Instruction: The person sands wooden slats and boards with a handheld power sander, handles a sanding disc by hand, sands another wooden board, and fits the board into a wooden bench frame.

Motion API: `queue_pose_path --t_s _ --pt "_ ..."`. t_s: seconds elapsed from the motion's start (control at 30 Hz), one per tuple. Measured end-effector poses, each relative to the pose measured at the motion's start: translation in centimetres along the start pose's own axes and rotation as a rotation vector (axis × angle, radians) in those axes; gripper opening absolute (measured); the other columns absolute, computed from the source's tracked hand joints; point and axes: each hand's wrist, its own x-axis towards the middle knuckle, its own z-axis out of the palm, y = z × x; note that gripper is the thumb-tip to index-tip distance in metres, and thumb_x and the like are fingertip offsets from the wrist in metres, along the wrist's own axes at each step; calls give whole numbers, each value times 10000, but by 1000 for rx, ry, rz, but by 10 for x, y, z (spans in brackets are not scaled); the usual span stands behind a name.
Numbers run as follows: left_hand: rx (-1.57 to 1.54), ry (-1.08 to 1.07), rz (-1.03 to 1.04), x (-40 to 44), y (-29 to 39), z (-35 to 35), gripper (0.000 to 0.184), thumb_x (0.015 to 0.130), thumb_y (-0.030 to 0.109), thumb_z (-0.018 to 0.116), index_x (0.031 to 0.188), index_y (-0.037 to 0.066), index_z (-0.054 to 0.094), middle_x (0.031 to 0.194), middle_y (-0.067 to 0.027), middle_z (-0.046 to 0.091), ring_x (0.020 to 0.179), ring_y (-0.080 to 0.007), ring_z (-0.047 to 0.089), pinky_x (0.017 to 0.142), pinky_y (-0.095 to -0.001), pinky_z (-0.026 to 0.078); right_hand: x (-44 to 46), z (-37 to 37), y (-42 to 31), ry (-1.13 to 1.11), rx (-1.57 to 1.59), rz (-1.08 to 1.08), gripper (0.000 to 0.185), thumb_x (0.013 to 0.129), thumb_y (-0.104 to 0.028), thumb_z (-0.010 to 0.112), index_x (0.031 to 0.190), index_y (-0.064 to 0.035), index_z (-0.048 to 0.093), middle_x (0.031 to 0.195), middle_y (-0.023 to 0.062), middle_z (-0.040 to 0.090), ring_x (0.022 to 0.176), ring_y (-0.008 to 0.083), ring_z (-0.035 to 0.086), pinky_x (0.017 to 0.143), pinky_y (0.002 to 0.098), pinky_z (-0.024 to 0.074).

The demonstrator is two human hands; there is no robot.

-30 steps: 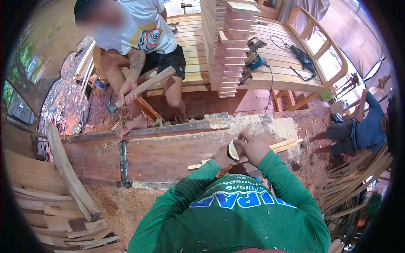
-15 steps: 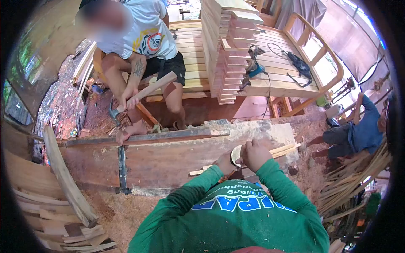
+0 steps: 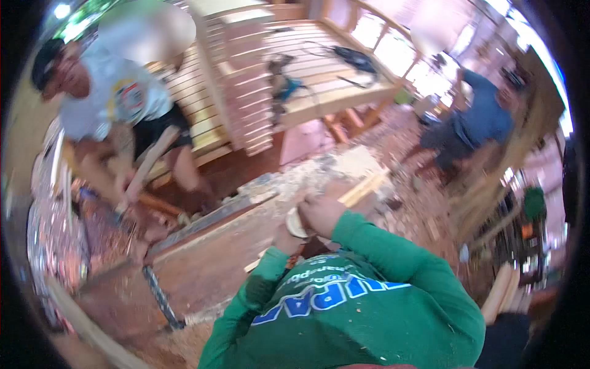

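In front of my chest, my left hand (image 3: pixel 286 238) is closed round the lower left side of a pale cream, rounded piece (image 3: pixel 296 223). My right hand (image 3: pixel 324 215) is closed against its right edge; the fingers are bent and partly blurred. Whether the piece is a disc or a curled sheet I cannot make out. Thin pale wooden strips (image 3: pixel 364 188) stick out beyond my right hand, and a strip end (image 3: pixel 252 265) shows below my left wrist. Beneath both hands lies a wide brown board (image 3: pixel 215 270) scattered with dust.
Opposite, a seated person (image 3: pixel 123 92) holds a pale wooden bar (image 3: pixel 153 157). A tall stack of slatted wood (image 3: pixel 246 92) stands on a slatted wooden bench (image 3: pixel 307 49). Another person in blue (image 3: pixel 476 111) is at the right. A long plank (image 3: pixel 86 326) lies at lower left.
My view has swung to the right and tilted, so the scene is shifted and blurred. Both hands still hold the pale piece. More of the person in blue now shows.
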Motion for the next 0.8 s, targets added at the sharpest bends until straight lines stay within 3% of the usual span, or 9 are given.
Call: queue_pose_path --t_s 0.07,0.13,0.23,0.27,0.47,0.57,0.67,0.77,0.8 --pt "-178 8 -116 2 17 -12 653 796 296 870 1367 90 629 1299 -137 704 1217 -280 673 1023 -403 547 0 2 -5 -4 74 174 274 889 -265 673 922 6 686 854 189 714 791 379 735 724 506 586" --pt "-390 0 -189 6 36 -22 604 799 170 853 1351 65 633 1284 -111 712 1212 -233 668 1028 -387 539 -9 -25 -12 -24 93 192 429 921 -415 680 897 12 705 817 205 731 794 371 744 713 501 588" --pt "-545 -7 -287 5 52 -30 567 808 131 833 1335 52 639 1276 -108 714 1203 -215 666 1019 -378 536 -14 -35 -7 -174 45 191 561 902 -540 686 918 19 726 792 185 734 786 358 742 699 485 584" --pt "-520 -10 -273 6 48 -28 571 807 136 833 1336 48 637 1278 -107 713 1202 -218 667 1016 -380 536 -12 -44 -10 -291 9 219 579 874 -561 696 1038 -6 727 906 150 740 818 351 737 708 466 581" --pt "-459 17 -215 -3 10 -11 607 818 159 819 1371 34 601 1296 -117 698 1212 -243 660 1009 -389 531 -2 8 -3 287 -61 -127 419 914 -349 656 1205 -49 631 1125 166 660 900 353 719 733 474 576" --pt "-431 28 -224 -1 26 -21 632 809 191 830 1371 34 590 1294 -127 692 1220 -257 654 1014 -387 527 -12 2 -13 100 5 -13 335 899 -257 628 1173 -63 632 1108 171 670 893 349 723 715 485 574" --pt "-482 43 -252 2 35 -21 625 800 213 842 1347 35 597 1279 -131 694 1214 -256 655 1005 -388 529 -23 -63 -25 -276 48 122 351 893 -224 623 1210 -72 619 1140 174 657 904 355 722 720 483 575" --pt "-392 14 -268 5 17 -14 590 811 213 837 1326 38 608 1265 -127 698 1199 -245 660 992 -391 531 -19 -40 -16 -103 16 -86 353 895 -228 625 1208 -66 610 1046 179 681 845 375 723 700 487 578" --pt "-381 8 -256 6 17 -14 580 817 211 833 1323 38 609 1263 -126 699 1197 -244 660 989 -392 532 -16 -30 -13 120 13 -161 338 892 -226 628 1189 -65 614 989 171 686 837 375 722 715 483 578"
